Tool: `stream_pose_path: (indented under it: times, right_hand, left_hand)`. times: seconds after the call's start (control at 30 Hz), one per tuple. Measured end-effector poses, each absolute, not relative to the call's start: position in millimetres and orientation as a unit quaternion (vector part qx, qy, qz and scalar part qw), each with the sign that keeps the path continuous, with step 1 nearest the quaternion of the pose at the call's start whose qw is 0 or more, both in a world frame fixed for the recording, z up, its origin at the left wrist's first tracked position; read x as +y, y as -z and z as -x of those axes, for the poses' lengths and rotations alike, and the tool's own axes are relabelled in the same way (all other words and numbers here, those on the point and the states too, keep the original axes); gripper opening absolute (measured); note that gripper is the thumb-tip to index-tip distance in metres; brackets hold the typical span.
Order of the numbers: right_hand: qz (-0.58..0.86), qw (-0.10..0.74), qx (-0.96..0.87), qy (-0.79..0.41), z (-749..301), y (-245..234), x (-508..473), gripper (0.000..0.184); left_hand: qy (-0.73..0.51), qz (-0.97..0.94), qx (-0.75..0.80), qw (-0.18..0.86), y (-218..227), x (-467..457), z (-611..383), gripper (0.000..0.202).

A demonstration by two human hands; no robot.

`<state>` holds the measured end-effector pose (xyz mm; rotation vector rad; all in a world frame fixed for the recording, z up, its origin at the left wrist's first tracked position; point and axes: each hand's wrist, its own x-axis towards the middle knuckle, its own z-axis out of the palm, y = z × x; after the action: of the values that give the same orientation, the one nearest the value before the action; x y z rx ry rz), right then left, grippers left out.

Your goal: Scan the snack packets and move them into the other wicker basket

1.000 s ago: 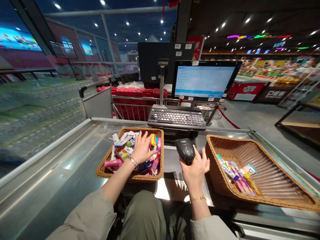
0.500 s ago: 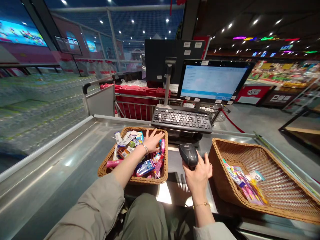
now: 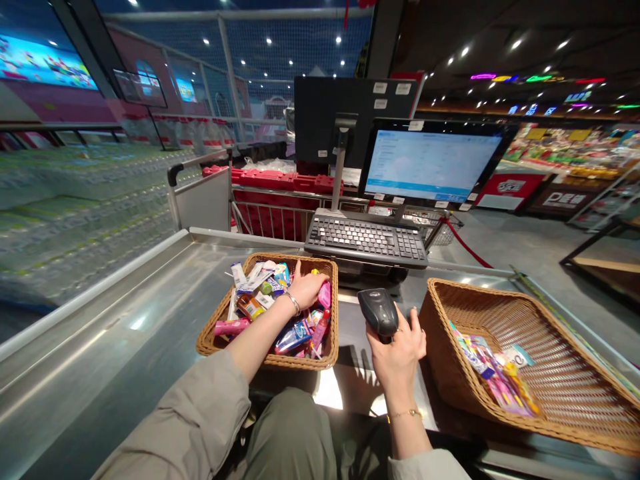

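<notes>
My left hand (image 3: 307, 291) reaches into the full wicker basket (image 3: 203, 343) in front of me. Its fingers curl down at the right side, closed on a bright pink packaged item (image 3: 325, 294) whose kind I cannot make out. Around it lie small packaged goods, among them a blue box (image 3: 294, 335), a pink tube (image 3: 231, 327) and an amber bottle (image 3: 249, 307). Between the two baskets, my right hand (image 3: 400, 347) grips a black handheld barcode scanner (image 3: 379, 311), its head tilted up and away from me. Some fingertips stand off the handle.
A second wicker basket (image 3: 575, 333), at the right, holds several colourful packets (image 3: 500, 377). Behind stand a keyboard (image 3: 367, 237) and a lit monitor (image 3: 433, 160). A metal counter (image 3: 125, 327) with a raised rim runs left. A shopping cart (image 3: 270, 217) stands beyond it.
My left hand has gone from spread fingers over the goods to fingers closed round a pink item at the basket's right side. My right hand and the scanner have stayed nearly still.
</notes>
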<state>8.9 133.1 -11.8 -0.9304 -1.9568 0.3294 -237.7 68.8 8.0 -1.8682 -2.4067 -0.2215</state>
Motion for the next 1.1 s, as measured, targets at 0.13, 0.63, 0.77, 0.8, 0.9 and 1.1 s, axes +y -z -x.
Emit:
stream_pose_path:
  times: [0.13, 0.63, 0.77, 0.8, 0.9, 1.1]
  right_hand:
    - [0.380, 0.457, -0.792, -0.137, -10, 13, 133, 0.033]
    - [0.381, 0.460, -0.788, -0.149, -11, 13, 131, 0.032]
    - [0.382, 0.460, -0.787, -0.153, -11, 12, 130, 0.035]
    - [0.382, 0.460, -0.787, -0.152, -12, 12, 129, 0.035]
    - [0.384, 0.459, -0.787, -0.150, -12, 11, 128, 0.036]
    - [0.382, 0.463, -0.786, -0.147, -14, 11, 128, 0.036]
  left_hand:
    - [0.074, 0.614, -0.782, 0.082, -9, 68, 238, 0.031]
    - [0.079, 0.602, -0.792, 0.065, -37, 30, 240, 0.017]
    - [0.078, 0.586, -0.803, 0.076, -37, 18, 233, 0.032]
    - [0.077, 0.582, -0.806, 0.079, -36, 17, 231, 0.035]
    - [0.079, 0.567, -0.814, 0.092, -33, 14, 229, 0.036]
    - [0.097, 0.552, -0.817, 0.139, -34, 7, 228, 0.030]
